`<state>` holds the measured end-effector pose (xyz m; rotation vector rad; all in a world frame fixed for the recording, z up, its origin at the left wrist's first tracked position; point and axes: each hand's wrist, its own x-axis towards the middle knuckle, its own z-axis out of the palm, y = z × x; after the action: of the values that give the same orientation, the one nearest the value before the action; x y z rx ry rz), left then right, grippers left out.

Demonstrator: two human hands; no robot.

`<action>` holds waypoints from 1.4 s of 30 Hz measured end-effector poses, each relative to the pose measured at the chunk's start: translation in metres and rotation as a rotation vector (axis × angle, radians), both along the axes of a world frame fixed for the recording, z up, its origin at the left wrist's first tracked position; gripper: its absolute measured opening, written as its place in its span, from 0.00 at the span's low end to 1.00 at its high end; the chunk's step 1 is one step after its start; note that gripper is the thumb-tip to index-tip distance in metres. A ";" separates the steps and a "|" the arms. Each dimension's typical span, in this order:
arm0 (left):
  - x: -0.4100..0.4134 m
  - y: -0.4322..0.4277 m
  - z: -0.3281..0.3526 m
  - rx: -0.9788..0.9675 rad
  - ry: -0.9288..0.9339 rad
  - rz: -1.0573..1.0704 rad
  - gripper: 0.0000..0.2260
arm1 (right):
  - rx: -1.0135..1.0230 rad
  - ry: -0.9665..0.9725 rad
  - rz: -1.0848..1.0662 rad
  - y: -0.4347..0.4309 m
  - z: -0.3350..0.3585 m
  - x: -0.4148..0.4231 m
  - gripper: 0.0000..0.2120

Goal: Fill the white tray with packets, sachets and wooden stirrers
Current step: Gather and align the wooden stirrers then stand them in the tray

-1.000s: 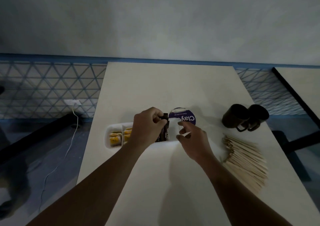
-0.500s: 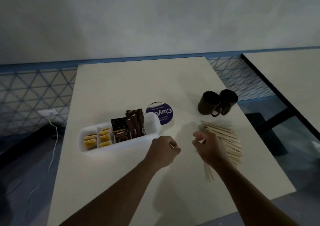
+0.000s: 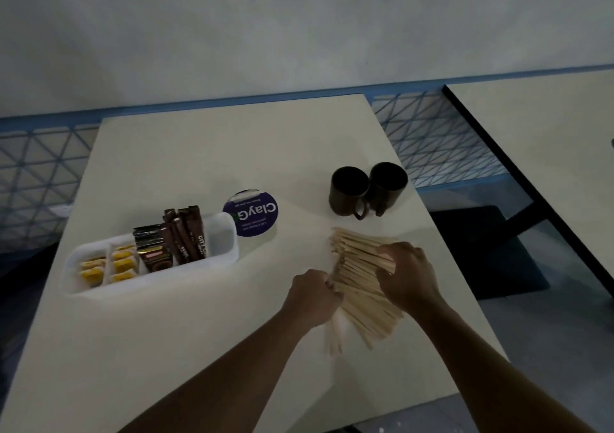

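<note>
The white tray (image 3: 229, 253) lies left of centre on the table. Its left compartments hold yellow sachets (image 3: 123, 263); further right stand dark packets (image 3: 151, 250) and brown stick sachets (image 3: 187, 233). The tray's right end shows bare white. A loose pile of wooden stirrers (image 3: 360, 279) lies right of the tray. My left hand (image 3: 314, 294) is curled at the pile's left edge, fingers against the stirrers. My right hand (image 3: 408, 279) grips a bunch of stirrers from the right side.
A round purple-labelled lid (image 3: 251, 213) lies just behind the tray's right end. Two dark mugs (image 3: 365, 188) stand behind the stirrers. The table's right edge (image 3: 442, 236) runs close to my right hand; a second table (image 3: 548, 133) stands further right.
Both hands left the tray and moved right to the stirrer pile. My right hand has closed on a bunch of stirrers; my left hand has come up against the pile.
</note>
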<state>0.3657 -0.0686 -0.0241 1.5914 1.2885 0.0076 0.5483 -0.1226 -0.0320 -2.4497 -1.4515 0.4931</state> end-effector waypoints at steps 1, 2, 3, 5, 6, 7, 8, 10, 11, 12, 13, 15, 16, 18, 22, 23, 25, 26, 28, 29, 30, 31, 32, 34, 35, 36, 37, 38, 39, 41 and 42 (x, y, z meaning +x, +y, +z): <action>0.006 -0.002 -0.001 -0.012 -0.002 0.006 0.10 | -0.019 0.003 0.026 0.001 0.000 0.005 0.21; 0.014 -0.005 -0.002 -0.022 -0.001 0.020 0.10 | -0.037 0.015 0.051 0.001 -0.001 0.011 0.22; 0.019 -0.006 -0.003 -0.025 0.000 0.035 0.10 | -0.054 0.025 0.071 0.002 -0.002 0.014 0.22; 0.029 -0.010 -0.007 -0.023 0.011 0.060 0.10 | -0.089 0.043 0.103 0.003 -0.003 0.018 0.22; 0.033 -0.011 -0.008 -0.023 0.018 0.067 0.11 | -0.105 0.048 0.118 0.003 -0.005 0.019 0.22; 0.037 -0.011 -0.010 -0.022 0.029 0.074 0.11 | -0.124 0.049 0.132 0.002 -0.005 0.020 0.22; 0.040 -0.012 -0.010 -0.022 0.043 0.074 0.11 | -0.134 0.049 0.142 0.002 -0.005 0.020 0.22; 0.047 -0.010 -0.011 -0.008 0.079 0.066 0.11 | -0.140 0.046 0.152 0.003 -0.006 0.021 0.22; 0.050 -0.009 -0.013 0.016 0.102 0.055 0.11 | -0.147 0.044 0.157 0.003 -0.006 0.021 0.21; 0.053 -0.007 -0.014 0.036 0.131 0.051 0.11 | -0.152 0.056 0.159 0.005 -0.010 0.023 0.20; 0.055 -0.006 -0.016 0.050 0.152 0.065 0.12 | -0.153 0.066 0.160 0.006 -0.013 0.024 0.18; 0.057 -0.004 -0.021 0.023 0.162 0.129 0.16 | -0.145 0.083 0.166 0.007 -0.015 0.025 0.10; 0.060 -0.003 -0.023 0.007 0.161 0.165 0.18 | -0.139 0.091 0.172 0.008 -0.014 0.026 0.07; 0.063 -0.002 -0.026 0.007 0.177 0.216 0.20 | -0.136 0.126 0.171 0.008 -0.015 0.027 0.05; 0.069 -0.001 -0.026 0.086 0.255 0.209 0.23 | -0.150 0.184 0.135 0.012 -0.019 0.027 0.05; 0.070 -0.002 -0.026 0.106 0.276 0.201 0.24 | -0.165 0.191 0.130 0.012 -0.019 0.026 0.06; 0.071 -0.002 -0.027 0.112 0.290 0.203 0.24 | -0.188 0.197 0.118 0.014 -0.019 0.024 0.08; 0.072 -0.001 -0.028 0.114 0.292 0.205 0.24 | -0.192 0.197 0.109 0.015 -0.019 0.025 0.09; 0.074 0.002 -0.027 0.134 0.294 0.195 0.23 | -0.214 0.205 0.098 0.016 -0.019 0.027 0.10; 0.074 0.003 -0.025 0.143 0.287 0.183 0.22 | -0.230 0.214 0.099 0.017 -0.020 0.027 0.10; 0.074 0.004 -0.025 0.151 0.279 0.167 0.21 | -0.245 0.230 0.094 0.018 -0.021 0.029 0.09; 0.074 0.005 -0.024 0.157 0.271 0.154 0.21 | -0.256 0.249 0.086 0.019 -0.021 0.029 0.08; 0.074 0.007 -0.023 0.157 0.264 0.147 0.20 | -0.262 0.263 0.077 0.020 -0.021 0.029 0.07; 0.072 0.009 -0.022 0.162 0.251 0.136 0.20 | -0.272 0.271 0.078 0.020 -0.020 0.028 0.05; 0.071 0.011 -0.023 0.174 0.245 0.122 0.19 | -0.275 0.271 0.085 0.020 -0.019 0.026 0.06; 0.070 0.012 -0.022 0.194 0.243 0.100 0.17 | -0.278 0.275 0.089 0.020 -0.018 0.025 0.07; 0.069 0.013 -0.021 0.216 0.241 0.084 0.15 | -0.278 0.280 0.091 0.020 -0.017 0.023 0.08; 0.067 0.014 -0.021 0.236 0.237 0.077 0.13 | -0.283 0.285 0.090 0.021 -0.017 0.021 0.09; 0.066 0.015 -0.021 0.254 0.230 0.076 0.12 | -0.286 0.287 0.088 0.021 -0.017 0.021 0.09; 0.063 0.016 -0.020 0.270 0.208 0.087 0.10 | -0.301 0.279 0.088 0.023 -0.017 0.019 0.09; 0.062 0.016 -0.020 0.270 0.195 0.095 0.10 | -0.309 0.276 0.085 0.024 -0.017 0.018 0.08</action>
<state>0.4281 -0.0528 -0.0439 1.7916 1.5660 0.0913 0.5666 -0.0989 -0.0490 -2.4209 -1.4556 1.0999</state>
